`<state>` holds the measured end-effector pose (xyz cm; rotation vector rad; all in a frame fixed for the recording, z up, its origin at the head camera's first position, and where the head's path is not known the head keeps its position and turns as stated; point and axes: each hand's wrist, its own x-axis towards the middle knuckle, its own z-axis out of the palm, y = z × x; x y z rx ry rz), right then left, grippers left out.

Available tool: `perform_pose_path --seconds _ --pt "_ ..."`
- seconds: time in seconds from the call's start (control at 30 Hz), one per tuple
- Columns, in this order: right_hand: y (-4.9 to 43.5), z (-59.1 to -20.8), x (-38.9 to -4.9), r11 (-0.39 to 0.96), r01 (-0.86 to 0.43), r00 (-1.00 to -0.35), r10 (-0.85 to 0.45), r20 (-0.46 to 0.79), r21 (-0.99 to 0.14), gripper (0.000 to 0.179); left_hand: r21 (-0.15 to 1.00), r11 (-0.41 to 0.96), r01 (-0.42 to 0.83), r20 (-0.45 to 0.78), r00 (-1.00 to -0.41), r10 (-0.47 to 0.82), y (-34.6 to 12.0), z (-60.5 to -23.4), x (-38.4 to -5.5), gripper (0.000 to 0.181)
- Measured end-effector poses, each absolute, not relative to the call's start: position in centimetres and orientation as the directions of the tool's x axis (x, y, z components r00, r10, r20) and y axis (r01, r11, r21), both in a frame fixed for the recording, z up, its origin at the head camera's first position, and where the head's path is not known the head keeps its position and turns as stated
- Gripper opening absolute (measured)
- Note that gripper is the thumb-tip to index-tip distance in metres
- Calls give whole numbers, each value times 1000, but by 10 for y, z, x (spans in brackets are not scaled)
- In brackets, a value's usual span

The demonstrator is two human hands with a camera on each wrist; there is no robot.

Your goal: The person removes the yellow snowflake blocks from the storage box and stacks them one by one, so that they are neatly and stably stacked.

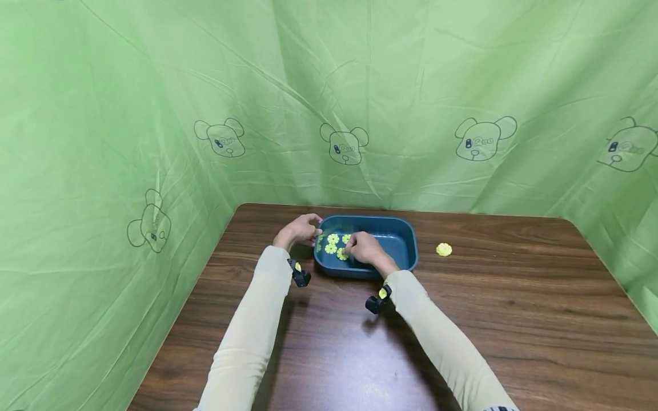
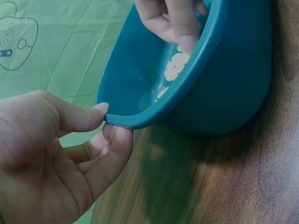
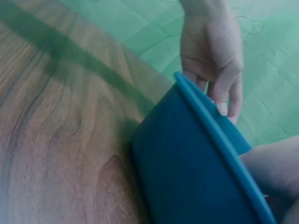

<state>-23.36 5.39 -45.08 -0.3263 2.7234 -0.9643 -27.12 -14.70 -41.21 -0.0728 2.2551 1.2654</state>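
Observation:
A dark blue plastic basin point(image 1: 406, 225) stands on the wooden table with several yellow flower-shaped pieces point(image 1: 333, 238) lying flat at its left end. My left hand point(image 1: 303, 228) pinches the basin's left rim, thumb on top and fingers beneath, as the left wrist view shows. Reaching over the near wall, my right hand point(image 1: 366, 249) is down inside the basin. Its curled fingertips pinch a flower-shaped piece point(image 1: 341, 254) near the floor; the fingers partly cover it. In the right wrist view the basin wall point(image 3: 187, 163) hides those fingertips.
One more yellow flower-shaped piece point(image 1: 444, 249) lies on the table point(image 1: 514, 297) to the right of the basin. A green curtain point(image 1: 411, 103) with bear-head drawings hangs behind the table and along its left side.

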Motion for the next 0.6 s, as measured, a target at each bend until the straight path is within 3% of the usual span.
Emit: perform_pose_path --seconds 0.2,0.6 --pt "61 -443 -231 685 -85 -963 -243 -116 -723 12 775 553 -306 -488 -846 216 -146 -412 -272 39" --pt "85 -438 -232 620 -34 -977 -188 -106 -784 15 777 558 -291 -476 -852 218 -148 -414 -272 35"
